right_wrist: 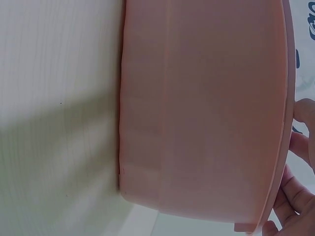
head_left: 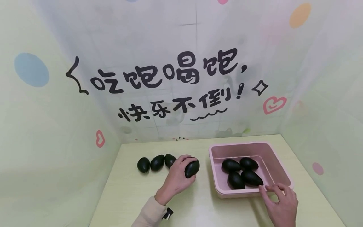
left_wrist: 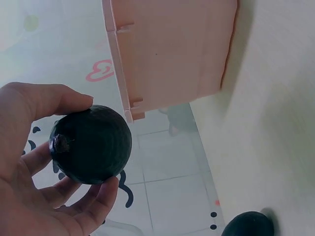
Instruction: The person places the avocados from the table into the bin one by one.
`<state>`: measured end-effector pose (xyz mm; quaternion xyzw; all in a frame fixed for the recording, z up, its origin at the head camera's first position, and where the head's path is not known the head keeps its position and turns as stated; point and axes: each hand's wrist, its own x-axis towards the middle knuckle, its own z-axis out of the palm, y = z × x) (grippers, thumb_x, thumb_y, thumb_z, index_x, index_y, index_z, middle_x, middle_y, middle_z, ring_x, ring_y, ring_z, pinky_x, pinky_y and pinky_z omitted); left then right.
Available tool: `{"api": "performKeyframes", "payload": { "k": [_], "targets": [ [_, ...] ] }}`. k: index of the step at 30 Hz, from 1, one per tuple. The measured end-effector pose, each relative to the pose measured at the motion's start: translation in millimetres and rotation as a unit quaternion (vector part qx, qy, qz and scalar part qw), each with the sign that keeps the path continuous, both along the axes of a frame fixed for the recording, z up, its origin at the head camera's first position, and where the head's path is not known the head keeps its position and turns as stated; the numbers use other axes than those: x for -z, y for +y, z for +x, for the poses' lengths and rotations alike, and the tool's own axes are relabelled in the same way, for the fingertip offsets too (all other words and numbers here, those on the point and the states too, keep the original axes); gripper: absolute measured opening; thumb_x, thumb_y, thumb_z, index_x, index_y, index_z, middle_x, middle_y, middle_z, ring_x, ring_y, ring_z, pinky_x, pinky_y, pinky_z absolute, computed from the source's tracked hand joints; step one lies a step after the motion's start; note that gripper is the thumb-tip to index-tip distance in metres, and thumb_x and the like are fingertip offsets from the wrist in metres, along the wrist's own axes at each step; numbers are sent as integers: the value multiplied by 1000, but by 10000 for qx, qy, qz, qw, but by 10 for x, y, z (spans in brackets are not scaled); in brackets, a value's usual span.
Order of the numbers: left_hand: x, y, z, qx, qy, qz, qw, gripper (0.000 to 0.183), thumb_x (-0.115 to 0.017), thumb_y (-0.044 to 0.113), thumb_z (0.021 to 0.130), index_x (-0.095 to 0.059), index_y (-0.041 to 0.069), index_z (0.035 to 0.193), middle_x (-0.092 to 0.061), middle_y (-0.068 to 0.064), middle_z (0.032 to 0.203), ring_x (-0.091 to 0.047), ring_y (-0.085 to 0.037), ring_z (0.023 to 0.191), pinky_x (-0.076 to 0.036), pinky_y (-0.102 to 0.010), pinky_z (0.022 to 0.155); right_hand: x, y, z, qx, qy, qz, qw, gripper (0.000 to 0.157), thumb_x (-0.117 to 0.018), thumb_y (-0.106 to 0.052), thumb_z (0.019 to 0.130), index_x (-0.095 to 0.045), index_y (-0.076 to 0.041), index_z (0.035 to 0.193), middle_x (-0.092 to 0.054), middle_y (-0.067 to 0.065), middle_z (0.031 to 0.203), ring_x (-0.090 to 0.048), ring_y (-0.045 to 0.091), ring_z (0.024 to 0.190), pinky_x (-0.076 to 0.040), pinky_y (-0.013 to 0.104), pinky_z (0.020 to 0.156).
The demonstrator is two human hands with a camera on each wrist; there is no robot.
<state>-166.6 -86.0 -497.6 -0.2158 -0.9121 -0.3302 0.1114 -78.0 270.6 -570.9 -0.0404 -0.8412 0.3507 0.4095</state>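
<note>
My left hand (head_left: pixel 179 177) grips a dark green avocado (head_left: pixel 192 168) between thumb and fingers, left of the pink plastic bin. Its stem end faces the camera in the left wrist view, where the held avocado (left_wrist: pixel 91 145) appears beside the bin's outer wall (left_wrist: pixel 172 49). In the head view, several avocados (head_left: pixel 236 180) lie together inside the pink bin (head_left: pixel 241 191). At the bin's front right corner, my right hand (head_left: pixel 282 203) holds the rim with its fingertips. The right wrist view shows those fingers (right_wrist: pixel 295 189) at the rim, beside the bin's outer wall (right_wrist: pixel 216 113).
Three more avocados (head_left: pixel 157 163) lie in a row on the pale wooden table (head_left: pixel 124 192), left of the bin; the left hand partly covers the rightmost one. A printed backdrop (head_left: pixel 158 37) with dark lettering encloses the table at the back and sides. A small black item (head_left: pixel 168 213) shows by the left sleeve.
</note>
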Motion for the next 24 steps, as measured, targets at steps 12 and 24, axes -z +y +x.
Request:
{"api": "performKeyframes", "payload": {
  "k": [12,24],
  "targets": [
    [-106,106,18,224,-125,-169,9995,53,-85,18,84,-70,23,135,-63,-5,144,-64,-29,126,-59,-49,97,34,8,-19,-45,258,-8,9997,20,-87,-10,68,-76,2,79,-64,21,92,-32,-17,111,-31,50,91],
    [-191,200,17,499,118,-341,9981,53,-84,18,83,-70,23,134,-63,-5,142,-65,-28,123,-57,-47,97,41,8,-33,-13,360,-45,9993,20,-87,-10,67,-76,1,78,-64,20,91,-34,-17,111,-31,45,91]
  ]
}}
